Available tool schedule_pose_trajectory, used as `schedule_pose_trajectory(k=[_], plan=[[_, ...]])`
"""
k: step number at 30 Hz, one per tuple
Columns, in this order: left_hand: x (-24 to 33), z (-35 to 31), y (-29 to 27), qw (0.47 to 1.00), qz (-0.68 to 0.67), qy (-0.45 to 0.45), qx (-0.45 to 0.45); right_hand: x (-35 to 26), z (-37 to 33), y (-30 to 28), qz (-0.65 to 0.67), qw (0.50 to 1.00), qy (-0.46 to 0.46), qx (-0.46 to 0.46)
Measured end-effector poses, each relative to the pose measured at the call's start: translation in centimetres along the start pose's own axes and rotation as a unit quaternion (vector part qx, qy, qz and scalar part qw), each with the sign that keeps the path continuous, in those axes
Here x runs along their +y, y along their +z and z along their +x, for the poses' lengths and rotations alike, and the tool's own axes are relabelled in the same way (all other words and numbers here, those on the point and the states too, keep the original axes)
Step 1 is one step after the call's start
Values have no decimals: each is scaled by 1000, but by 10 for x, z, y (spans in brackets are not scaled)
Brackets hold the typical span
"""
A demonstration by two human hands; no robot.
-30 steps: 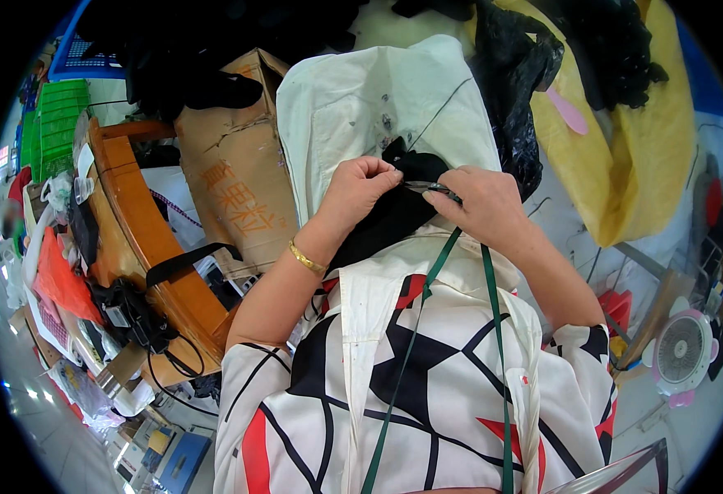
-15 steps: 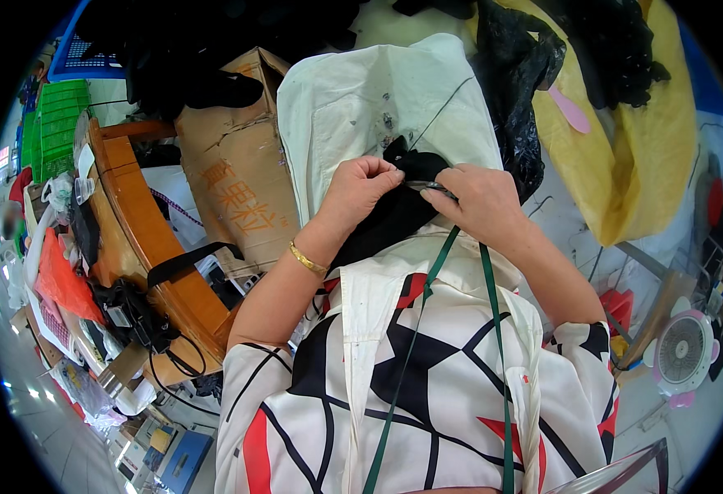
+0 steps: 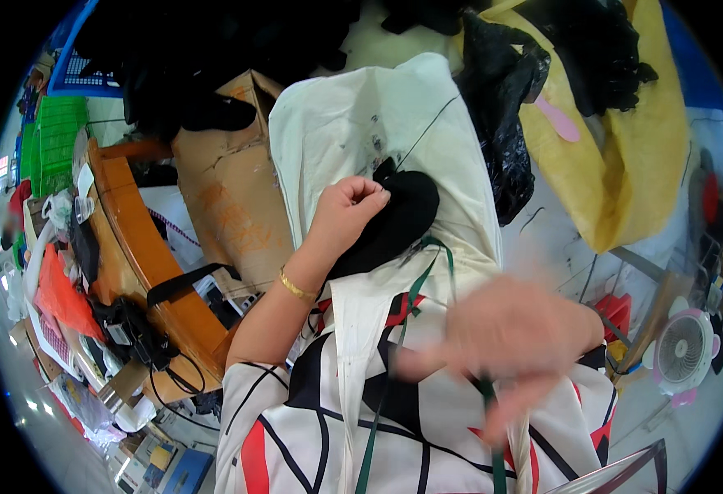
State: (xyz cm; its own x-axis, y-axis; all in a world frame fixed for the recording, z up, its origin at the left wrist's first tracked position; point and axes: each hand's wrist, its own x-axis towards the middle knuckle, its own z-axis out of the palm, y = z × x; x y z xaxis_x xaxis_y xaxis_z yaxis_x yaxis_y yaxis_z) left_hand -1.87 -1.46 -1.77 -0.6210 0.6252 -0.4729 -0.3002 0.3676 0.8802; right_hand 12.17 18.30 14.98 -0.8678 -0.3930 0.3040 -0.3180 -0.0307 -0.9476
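My left hand (image 3: 346, 216) pinches the edge of a black cloth piece (image 3: 411, 206) between thumb and fingers. The cloth has a rounded end and lies over the white cloth (image 3: 320, 107) on my lap; its exact kind does not show. From near the pinch, a dark thread (image 3: 427, 130) runs up and right. My right hand (image 3: 509, 337), smeared by motion, is in front of my chest with fingers apart and nothing visible in them. Close to it hangs a green cord (image 3: 404, 329), looped round my neck area. At the cord's upper end lies a small dark thing (image 3: 429, 242), too small to name.
A cardboard box (image 3: 225, 193) and a wooden chair (image 3: 143, 222) stand at my left. Black cloth pieces (image 3: 213, 49) are heaped at the far side. To the right are a black plastic bag (image 3: 505, 156), a yellow sack (image 3: 625, 189) and a small fan (image 3: 682, 351).
My right hand has left the black cloth and moved down toward my chest, letting go of a small metal tool. My left hand still pinches the cloth, now slightly lower.
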Motion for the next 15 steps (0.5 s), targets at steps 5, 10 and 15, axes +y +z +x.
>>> schedule_pose_trajectory(k=[5, 10, 15], plan=[[11, -7, 0, 996, 56, 73, 7, -7, -1, 2, 205, 976, -53, -47], [30, -22, 3, 993, 79, 92, -6, 89, -7, 1, 71, 868, 360, 333], [39, -34, 3, 966, 196, 155, -65, 136, -6, 2, 438, 745, 304, 400]])
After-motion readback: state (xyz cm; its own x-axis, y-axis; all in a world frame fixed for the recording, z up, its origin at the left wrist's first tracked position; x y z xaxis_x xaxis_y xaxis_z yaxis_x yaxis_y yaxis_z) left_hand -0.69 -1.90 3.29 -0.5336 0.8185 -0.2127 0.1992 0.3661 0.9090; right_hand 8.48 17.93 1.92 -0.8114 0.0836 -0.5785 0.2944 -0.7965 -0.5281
